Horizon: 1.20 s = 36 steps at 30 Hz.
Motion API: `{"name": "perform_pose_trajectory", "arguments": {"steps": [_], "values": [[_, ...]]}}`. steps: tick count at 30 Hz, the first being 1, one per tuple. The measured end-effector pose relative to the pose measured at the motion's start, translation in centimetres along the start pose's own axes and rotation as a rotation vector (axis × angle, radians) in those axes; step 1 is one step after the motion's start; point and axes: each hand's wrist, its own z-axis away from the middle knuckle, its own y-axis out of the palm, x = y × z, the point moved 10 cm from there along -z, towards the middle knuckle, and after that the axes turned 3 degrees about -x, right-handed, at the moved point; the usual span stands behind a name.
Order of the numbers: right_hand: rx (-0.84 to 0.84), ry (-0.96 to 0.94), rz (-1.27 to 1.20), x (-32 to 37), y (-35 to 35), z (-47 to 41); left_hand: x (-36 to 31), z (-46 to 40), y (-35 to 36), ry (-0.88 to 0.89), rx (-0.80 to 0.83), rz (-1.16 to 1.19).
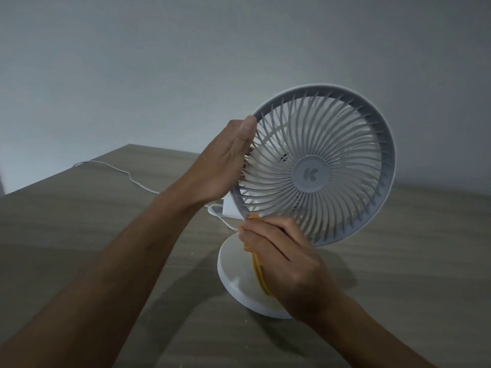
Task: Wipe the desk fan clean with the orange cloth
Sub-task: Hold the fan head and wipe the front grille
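A white desk fan (313, 166) with a round spiral grille stands on a round white base (233, 277) on the wooden table, its head tilted up toward me. My left hand (223, 166) grips the left rim of the grille, thumb on the front edge and fingers behind it. My right hand (281, 258) holds the orange cloth (259, 274) bunched in its fingers and presses it to the grille's lower left rim. Most of the cloth is hidden inside the hand; a strip hangs down over the base.
The grey-brown wooden table (93, 235) runs to a far edge against a plain pale wall (186, 62). A thin white cable (127, 173) snakes from the far left across the table to a small white block (229, 208) behind the fan.
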Motion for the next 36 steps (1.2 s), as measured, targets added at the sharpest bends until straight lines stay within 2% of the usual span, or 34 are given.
{"name": "perform_pose_trajectory", "arguments": {"steps": [4,8,11,22,30,36], "values": [[0.000,0.027,-0.017,-0.6,-0.7,0.1,-1.0,0.1,0.5,0.010,0.051,0.044],[-0.111,0.116,-0.082,-1.5,-1.0,-3.4,0.9,-0.1,0.3,-0.109,0.047,-0.001],[-0.189,0.156,-0.095,-1.7,-1.2,-5.0,1.3,-0.2,0.3,-0.133,0.053,0.009],[-0.028,0.160,-0.111,-1.4,-0.8,-2.2,1.3,-0.1,0.3,-0.117,0.065,-0.005],[-0.218,0.238,-0.112,-2.3,-2.8,-3.4,1.8,-0.2,0.5,-0.150,0.066,0.010],[-0.057,0.102,-0.055,-0.8,-0.1,-3.0,1.9,-0.2,0.4,-0.137,0.048,0.017]]}}
